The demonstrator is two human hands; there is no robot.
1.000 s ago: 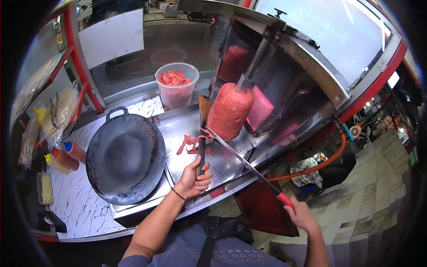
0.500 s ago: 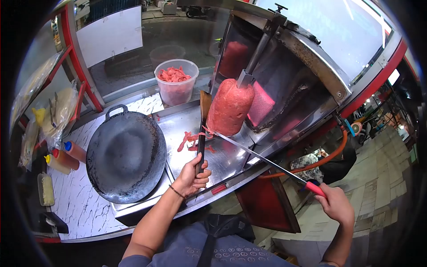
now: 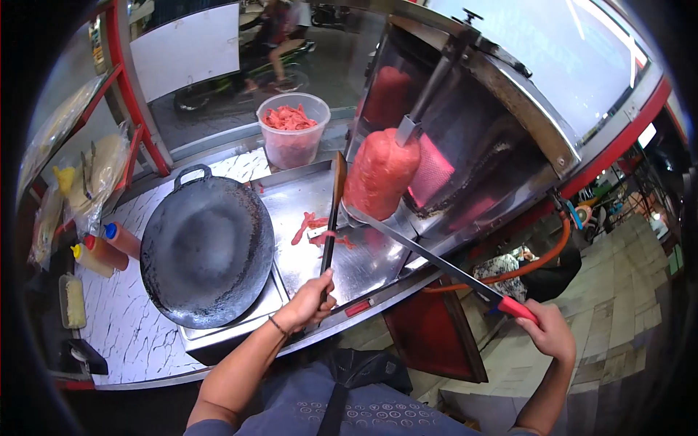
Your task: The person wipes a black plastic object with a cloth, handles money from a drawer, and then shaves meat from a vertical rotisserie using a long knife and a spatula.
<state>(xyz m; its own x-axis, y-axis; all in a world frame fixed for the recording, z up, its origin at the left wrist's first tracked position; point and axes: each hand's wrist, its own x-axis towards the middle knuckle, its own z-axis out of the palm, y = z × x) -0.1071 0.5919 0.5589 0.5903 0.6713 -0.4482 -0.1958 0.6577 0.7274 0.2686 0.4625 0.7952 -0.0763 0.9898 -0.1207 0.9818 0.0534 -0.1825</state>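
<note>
My left hand (image 3: 309, 304) is closed around the black handle of a spatula (image 3: 339, 178), whose brown blade points up beside the meat. A thin pink strip lies across the handle. My right hand (image 3: 549, 333) grips a long knife (image 3: 443, 265) by its red handle. The knife tip is at the lower left edge of the meat cone (image 3: 381, 176), which stands on a vertical spit; whether it touches cannot be told. Meat shavings (image 3: 311, 224) lie on the metal tray (image 3: 294, 192) below, left of the spatula.
A large black wok (image 3: 207, 251) sits on the left, beside several sauce bottles (image 3: 105, 251). Behind the tray is a clear tub (image 3: 292, 142) of meat pieces. A glowing pink heater panel (image 3: 432, 171) stands behind the cone. An orange hose (image 3: 542, 256) curves below the grill.
The knife's blade has turned to show more of its flat side, and its tip has shifted slightly right. My left hand has lowered a little with the spatula. A motorbike with people appears behind the glass.
</note>
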